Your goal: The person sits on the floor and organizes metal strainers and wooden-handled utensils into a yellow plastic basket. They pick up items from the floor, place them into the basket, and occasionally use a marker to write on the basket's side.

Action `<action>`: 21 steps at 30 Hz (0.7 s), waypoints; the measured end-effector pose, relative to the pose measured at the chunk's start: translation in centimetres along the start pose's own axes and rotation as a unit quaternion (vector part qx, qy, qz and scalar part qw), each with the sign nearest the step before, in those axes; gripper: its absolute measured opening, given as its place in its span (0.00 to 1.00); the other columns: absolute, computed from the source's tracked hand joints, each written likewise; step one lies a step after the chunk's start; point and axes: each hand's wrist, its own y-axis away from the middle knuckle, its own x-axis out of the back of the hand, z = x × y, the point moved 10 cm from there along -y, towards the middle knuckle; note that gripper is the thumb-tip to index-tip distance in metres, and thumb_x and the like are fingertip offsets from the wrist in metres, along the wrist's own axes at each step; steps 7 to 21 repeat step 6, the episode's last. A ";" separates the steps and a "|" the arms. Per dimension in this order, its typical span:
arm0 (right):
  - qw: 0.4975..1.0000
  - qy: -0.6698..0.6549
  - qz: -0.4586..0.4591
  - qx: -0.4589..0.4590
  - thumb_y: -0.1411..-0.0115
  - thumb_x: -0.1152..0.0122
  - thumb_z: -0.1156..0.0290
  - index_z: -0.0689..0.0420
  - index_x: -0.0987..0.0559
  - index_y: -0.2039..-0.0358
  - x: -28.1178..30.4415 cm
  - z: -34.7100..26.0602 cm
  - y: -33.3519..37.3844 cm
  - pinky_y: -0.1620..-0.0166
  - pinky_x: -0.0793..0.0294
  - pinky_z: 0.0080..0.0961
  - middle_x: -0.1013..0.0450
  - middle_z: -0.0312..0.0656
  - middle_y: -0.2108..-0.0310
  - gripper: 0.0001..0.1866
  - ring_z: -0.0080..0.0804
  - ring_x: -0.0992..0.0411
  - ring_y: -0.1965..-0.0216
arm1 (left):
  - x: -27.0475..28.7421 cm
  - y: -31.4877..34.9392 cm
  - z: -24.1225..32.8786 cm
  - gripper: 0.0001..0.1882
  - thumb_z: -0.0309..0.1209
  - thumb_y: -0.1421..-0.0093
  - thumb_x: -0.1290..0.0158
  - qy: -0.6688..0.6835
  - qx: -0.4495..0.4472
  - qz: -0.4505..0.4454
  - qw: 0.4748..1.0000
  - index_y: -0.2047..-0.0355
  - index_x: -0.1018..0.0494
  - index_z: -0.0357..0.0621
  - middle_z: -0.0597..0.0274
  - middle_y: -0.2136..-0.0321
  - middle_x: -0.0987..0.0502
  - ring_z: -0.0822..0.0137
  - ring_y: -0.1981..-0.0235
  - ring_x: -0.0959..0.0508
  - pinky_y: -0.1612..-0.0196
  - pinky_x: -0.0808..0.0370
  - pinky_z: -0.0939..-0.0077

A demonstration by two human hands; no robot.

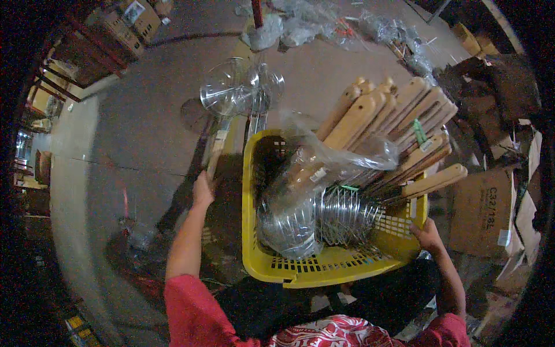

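My left hand [203, 189] is closed around the wooden handle of a long-handled strainer [228, 92], whose round shiny metal bowl points away from me. A second shiny round bowl [269, 82] shows just beside it. My right hand [426, 233] grips the right rim of a yellow plastic basket [338, 277]. Inside the basket, wooden handles [358, 118] stick out toward the far right. Nested metal bowls [347, 214] lie at the near side, some in a clear plastic bag [289, 228]. More clear plastic film [352, 153] drapes over the handles. A green tie [419, 132] circles one bundle.
Crumpled clear plastic [300, 26] litters the far floor. Cardboard boxes [483, 214] and torn cardboard stand close on the right. At far left are more cartons [124, 29] beside a dark red rack [95, 43]. A red post [257, 13] rises ahead.
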 end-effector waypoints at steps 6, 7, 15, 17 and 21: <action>0.991 0.135 0.013 -0.014 0.45 0.30 0.52 0.65 0.26 0.50 1.4 -3.1 0.3 0.51 0.26 0.42 0.21 0.54 0.59 0.32 0.48 0.22 0.56 | 18.9 13.6 5.2 0.38 0.46 0.46 0.36 -0.052 0.064 0.071 0.994 0.41 0.34 0.38 0.40 0.47 0.26 0.47 0.46 0.25 0.41 0.31 0.55; 0.991 0.135 0.013 -0.014 0.45 0.30 0.52 0.65 0.26 0.50 1.4 -3.1 0.3 0.51 0.26 0.42 0.21 0.54 0.59 0.32 0.48 0.22 0.56 | 18.9 13.6 5.2 0.38 0.46 0.46 0.36 -0.052 0.064 0.071 0.994 0.41 0.34 0.38 0.40 0.47 0.26 0.47 0.46 0.25 0.41 0.31 0.55; 0.991 0.135 0.013 -0.014 0.45 0.30 0.52 0.65 0.26 0.50 1.4 -3.1 0.3 0.51 0.26 0.42 0.21 0.54 0.59 0.32 0.48 0.22 0.56 | 18.9 13.6 5.2 0.38 0.46 0.46 0.36 -0.052 0.064 0.071 0.994 0.41 0.34 0.38 0.40 0.47 0.26 0.47 0.46 0.25 0.41 0.31 0.55; 0.991 0.135 0.013 -0.014 0.45 0.30 0.52 0.65 0.26 0.50 1.4 -3.1 0.3 0.51 0.26 0.42 0.21 0.54 0.59 0.32 0.48 0.22 0.56 | 18.9 13.6 5.2 0.38 0.46 0.46 0.36 -0.052 0.064 0.071 0.994 0.41 0.34 0.38 0.40 0.47 0.26 0.47 0.46 0.25 0.41 0.31 0.55; 0.991 0.135 0.013 -0.014 0.45 0.30 0.52 0.65 0.26 0.50 1.4 -3.1 0.3 0.51 0.26 0.42 0.21 0.54 0.59 0.32 0.48 0.22 0.56 | 18.9 13.6 5.2 0.38 0.46 0.46 0.36 -0.052 0.064 0.071 0.994 0.41 0.34 0.38 0.40 0.47 0.26 0.47 0.46 0.25 0.41 0.31 0.55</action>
